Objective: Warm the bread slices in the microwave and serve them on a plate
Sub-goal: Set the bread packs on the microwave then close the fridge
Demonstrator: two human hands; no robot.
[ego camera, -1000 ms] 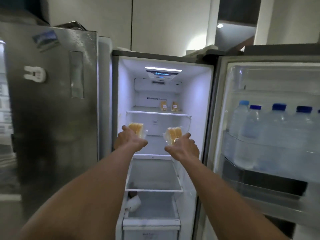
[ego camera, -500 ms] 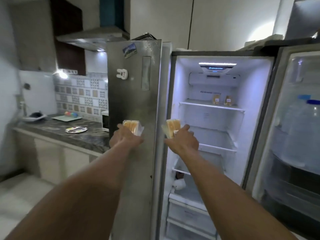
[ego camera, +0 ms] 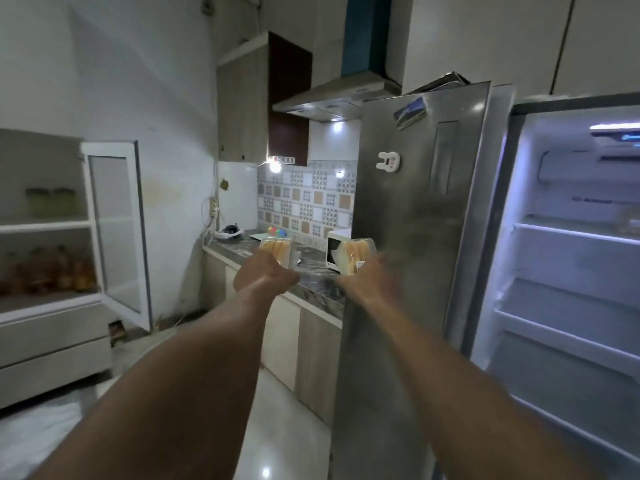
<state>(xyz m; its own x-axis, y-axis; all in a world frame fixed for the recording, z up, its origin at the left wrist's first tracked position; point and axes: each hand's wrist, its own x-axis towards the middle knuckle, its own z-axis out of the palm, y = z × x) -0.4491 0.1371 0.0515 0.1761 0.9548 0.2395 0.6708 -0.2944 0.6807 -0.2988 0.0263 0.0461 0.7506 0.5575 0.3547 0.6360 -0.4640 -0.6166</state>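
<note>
Fridge door (ego camera: 415, 237) open beside hands, hiding most of microwave (ego camera: 335, 251) behind

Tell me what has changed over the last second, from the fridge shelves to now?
The view has swung left, away from the open fridge toward the counter and microwave. Both bread packs came out with it: left hand holds one pack, right hand the other. Unchanged: both grips, and the fridge door stays open.
</note>
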